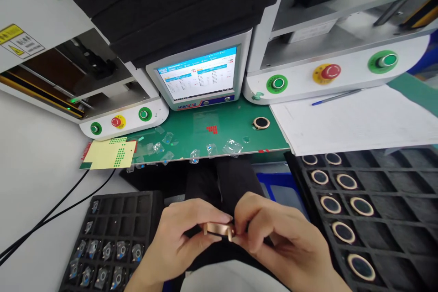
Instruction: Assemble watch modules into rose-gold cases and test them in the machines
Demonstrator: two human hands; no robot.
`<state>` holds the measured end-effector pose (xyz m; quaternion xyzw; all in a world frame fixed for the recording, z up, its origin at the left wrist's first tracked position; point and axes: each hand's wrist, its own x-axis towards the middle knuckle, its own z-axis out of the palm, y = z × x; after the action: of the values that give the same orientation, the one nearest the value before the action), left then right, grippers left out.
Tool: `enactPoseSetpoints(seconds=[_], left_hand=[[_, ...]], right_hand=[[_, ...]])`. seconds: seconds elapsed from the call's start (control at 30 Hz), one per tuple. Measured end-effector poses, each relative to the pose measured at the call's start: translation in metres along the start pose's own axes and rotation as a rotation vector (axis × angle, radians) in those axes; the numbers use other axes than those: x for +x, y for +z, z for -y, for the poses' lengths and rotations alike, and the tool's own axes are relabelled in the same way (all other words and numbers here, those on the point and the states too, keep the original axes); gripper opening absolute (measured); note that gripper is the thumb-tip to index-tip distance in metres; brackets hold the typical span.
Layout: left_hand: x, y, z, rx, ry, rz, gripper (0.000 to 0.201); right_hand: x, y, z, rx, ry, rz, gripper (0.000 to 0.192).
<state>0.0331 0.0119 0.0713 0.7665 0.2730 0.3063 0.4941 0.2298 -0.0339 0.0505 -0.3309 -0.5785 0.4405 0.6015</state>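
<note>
Left hand grasping a rose-gold watch case at 6 o'clock, right hand pinching its side, 1 gold-rimmed disc lying on the green surface at 3 o'clock

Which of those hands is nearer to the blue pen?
Right. The right hand is below the pen and to its left in the picture; the left hand is farther left, beyond the right hand.

Ten watch cases, two trays, four green buttons, one pen
</note>
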Motion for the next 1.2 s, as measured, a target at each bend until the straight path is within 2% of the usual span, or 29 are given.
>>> enactPoseSetpoints(seconds=[0.07,0.2,0.27,0.4,0.6,0.83,0.97,1.03,1.07,1.13,1.2], left_hand=[[0.0,0.002,0.001,-0.014,0.015,-0.019,0.023],[0.0,0.006,0.005,-0.051,0.057,-0.069,0.024],[0.0,0.006,0.007,-0.048,0.052,-0.073,0.025],[0.0,0.002,0.007,-0.027,0.03,-0.064,0.025],[-0.003,-0.004,0.011,-0.015,0.0,-0.039,0.026],[-0.005,-0.009,0.011,0.018,0.012,-0.049,0.023],[-0.006,-0.004,0.008,0.126,0.038,-0.103,0.026],[-0.007,-0.003,0.01,0.188,0.012,-0.207,0.027],[-0.007,-0.003,0.012,0.204,-0.019,-0.325,0.027],[-0.009,-0.007,0.02,0.164,-0.097,-0.657,0.022],[-0.01,-0.012,0.029,0.019,-0.164,-0.922,0.013]], right_hand=[[-0.001,0.001,-0.001,0.004,-0.041,-0.017,0.026],[-0.004,0.01,-0.004,-0.038,-0.153,-0.204,0.03],[-0.004,0.013,-0.004,-0.079,-0.187,-0.242,0.034],[-0.005,0.013,-0.003,-0.168,-0.251,-0.173,0.035],[-0.002,0.013,-0.002,-0.215,-0.2,-0.15,0.029],[-0.004,0.007,-0.005,-0.286,-0.238,0.012,0.033],[-0.007,0.012,-0.007,-0.393,-0.28,-0.028,0.035],[-0.009,0.017,-0.01,-0.379,-0.263,-0.044,0.036],[-0.011,0.02,-0.012,-0.349,-0.243,-0.037,0.037],[-0.012,0.024,-0.024,-0.213,-0.14,-0.069,0.033],[-0.009,0.026,-0.047,-0.039,0.116,-0.228,0.022]])
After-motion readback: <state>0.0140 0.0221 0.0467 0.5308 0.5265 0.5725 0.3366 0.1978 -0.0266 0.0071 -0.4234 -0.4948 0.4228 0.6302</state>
